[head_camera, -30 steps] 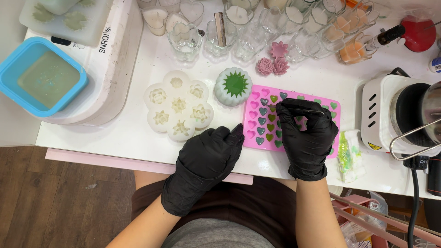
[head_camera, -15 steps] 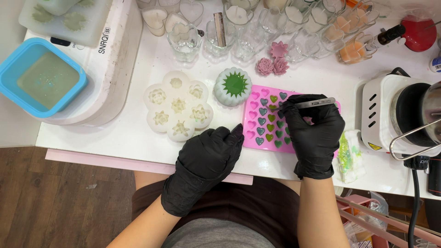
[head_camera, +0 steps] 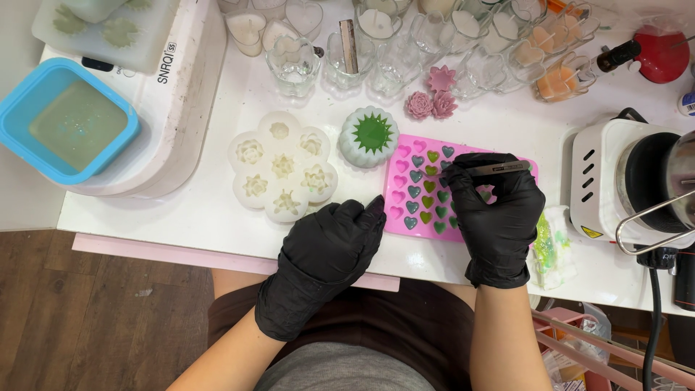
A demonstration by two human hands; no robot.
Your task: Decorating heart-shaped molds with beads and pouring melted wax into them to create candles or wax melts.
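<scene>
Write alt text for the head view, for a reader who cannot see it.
A black-gloved right hand holds metal tweezers over a pink heart mold; the gloved left hand rests at its edge. A white flower mold lies alongside.

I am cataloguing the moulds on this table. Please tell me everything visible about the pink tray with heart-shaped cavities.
The pink silicone mould with heart-shaped cavities lies flat near the white table's front edge. Several hearts hold green or grey-blue fill; its left column looks unfilled. The black-gloved left hand touches its left edge; the black-gloved right hand, holding metal tweezers, covers its right part.
</scene>
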